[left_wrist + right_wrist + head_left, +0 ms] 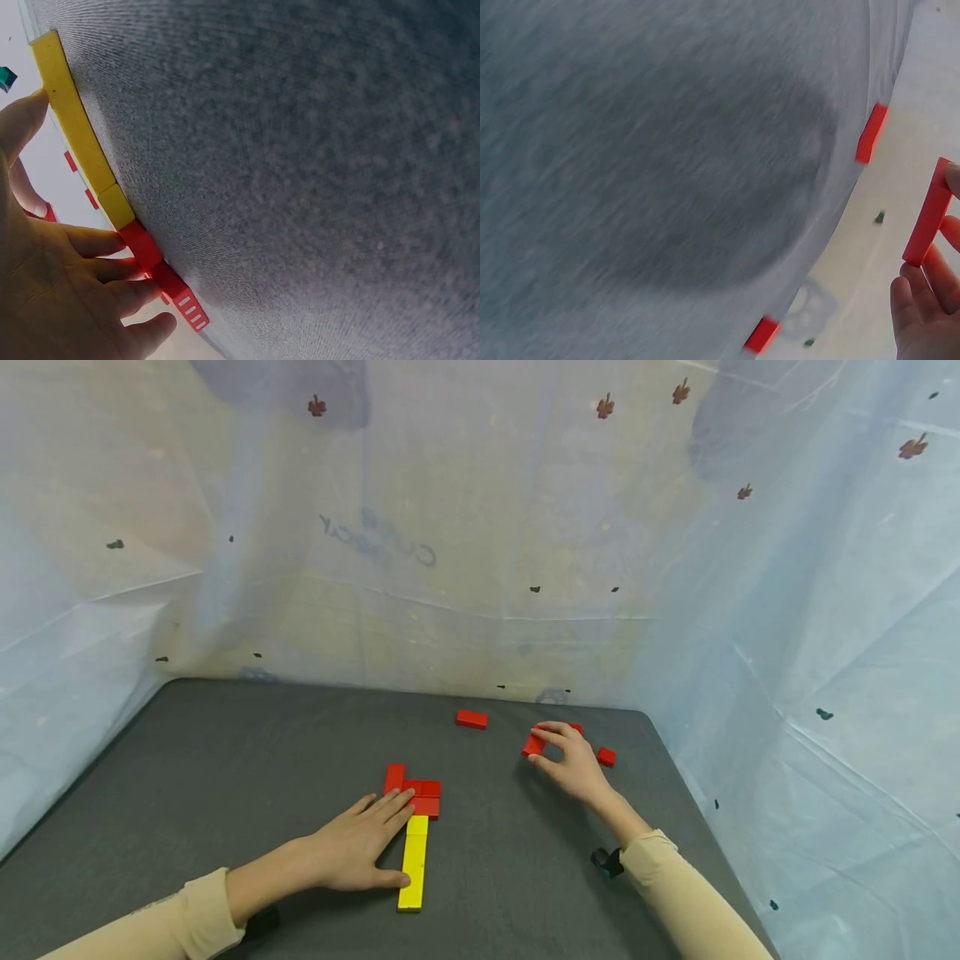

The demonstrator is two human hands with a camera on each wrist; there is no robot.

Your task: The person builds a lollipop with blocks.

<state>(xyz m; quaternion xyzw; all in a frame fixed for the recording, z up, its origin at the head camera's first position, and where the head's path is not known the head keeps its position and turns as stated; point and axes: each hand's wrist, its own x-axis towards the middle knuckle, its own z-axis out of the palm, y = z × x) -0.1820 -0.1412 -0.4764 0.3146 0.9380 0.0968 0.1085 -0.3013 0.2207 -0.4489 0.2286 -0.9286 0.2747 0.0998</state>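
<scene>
Flat on the dark table lies a joined shape of blocks: a long yellow block (413,872), a short yellow block (417,825) at its far end, then several red blocks (427,807) beyond. My left hand (345,853) spreads over its left side, fingertips on the red blocks and thumb against the long yellow block. The left wrist view shows white slots along one red block (191,309). Farther right, my right hand (576,768) pinches a red block (533,745) between thumb and fingers. The right wrist view shows this long red block (928,217) held by its ends.
A red block (472,719) lies near the table's far edge. Right of the right hand is a small red block (607,757), and another red block (577,727) is partly hidden behind that hand. A pale plastic sheet (450,635) hangs behind the table (262,760).
</scene>
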